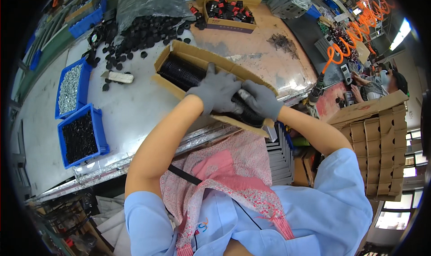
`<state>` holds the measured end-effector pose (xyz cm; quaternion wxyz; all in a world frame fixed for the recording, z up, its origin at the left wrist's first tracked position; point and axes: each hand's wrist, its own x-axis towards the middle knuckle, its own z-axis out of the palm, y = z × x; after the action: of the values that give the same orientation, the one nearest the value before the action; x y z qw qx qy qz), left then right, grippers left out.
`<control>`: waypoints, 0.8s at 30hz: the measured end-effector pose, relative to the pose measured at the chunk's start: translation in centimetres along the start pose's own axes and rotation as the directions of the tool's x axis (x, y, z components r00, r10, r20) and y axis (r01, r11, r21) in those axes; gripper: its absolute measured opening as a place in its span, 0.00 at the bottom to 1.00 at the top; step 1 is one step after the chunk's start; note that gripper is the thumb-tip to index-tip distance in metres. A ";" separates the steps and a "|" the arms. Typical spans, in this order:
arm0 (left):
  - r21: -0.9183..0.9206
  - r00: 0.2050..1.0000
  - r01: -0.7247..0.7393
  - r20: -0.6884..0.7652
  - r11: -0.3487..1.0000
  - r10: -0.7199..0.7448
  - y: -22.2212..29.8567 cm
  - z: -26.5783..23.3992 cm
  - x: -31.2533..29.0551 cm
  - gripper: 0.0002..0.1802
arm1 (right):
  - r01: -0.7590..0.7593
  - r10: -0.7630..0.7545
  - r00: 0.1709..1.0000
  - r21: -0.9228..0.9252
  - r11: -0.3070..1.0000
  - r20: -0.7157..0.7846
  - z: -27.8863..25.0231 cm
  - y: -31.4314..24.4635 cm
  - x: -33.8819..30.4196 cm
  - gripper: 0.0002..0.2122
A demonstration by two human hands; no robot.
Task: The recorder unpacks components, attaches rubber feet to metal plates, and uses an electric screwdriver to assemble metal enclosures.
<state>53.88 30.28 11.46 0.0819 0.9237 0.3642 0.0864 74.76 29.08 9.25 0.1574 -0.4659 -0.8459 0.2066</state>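
A long open cardboard box (pixel 179 91) lies at a slant across the near edge of the workbench. It is packed with rows of thin black discs (pixel 182 73) standing on edge. My left hand (pixel 217 90), in a grey glove, reaches over the middle of the box with its fingers on the discs, one finger stretched toward the far wall. Beside it, my right hand (pixel 261 101), gloved alike, closes over the discs at the right end. The fingertips of both hands are partly hidden among the discs.
Left on the bench stand a blue bin of silver screws (pixel 69 91) and a blue bin of black parts (pixel 80 140). Loose black caps (pixel 148 34) spill from a plastic bag. Behind sits a carton of red-and-black parts (pixel 229 11). An orange coiled hose (pixel 345 45) hangs right, near a co-worker (pixel 381 83).
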 end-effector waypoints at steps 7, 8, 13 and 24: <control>-0.296 0.970 -0.042 -0.241 0.954 -0.032 -0.4 2.9 -0.2 0.16 | 0.066 -0.078 0.994 -0.157 0.985 -0.070 0.6 -1.1 -1.2 0.12; -0.318 0.972 -0.039 -0.231 0.947 -0.037 -0.4 2.7 -0.2 0.16 | 0.007 -0.012 1.000 -0.187 0.982 -0.023 0.5 -1.2 -1.0 0.13; -0.428 0.973 -0.062 -0.226 0.902 -0.040 -0.7 2.1 0.0 0.14 | -0.093 0.111 0.991 -0.214 0.972 0.072 0.3 -1.0 -0.3 0.16; -0.286 0.980 0.002 -0.188 0.958 -0.058 -0.4 2.6 0.1 0.15 | 0.056 -0.054 0.998 -0.088 0.995 0.024 -2.4 -1.6 0.0 0.13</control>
<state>54.25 30.39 8.80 0.1792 0.8838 0.3681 0.2264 74.73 28.78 12.11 0.1330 -0.4468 -0.8682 0.1697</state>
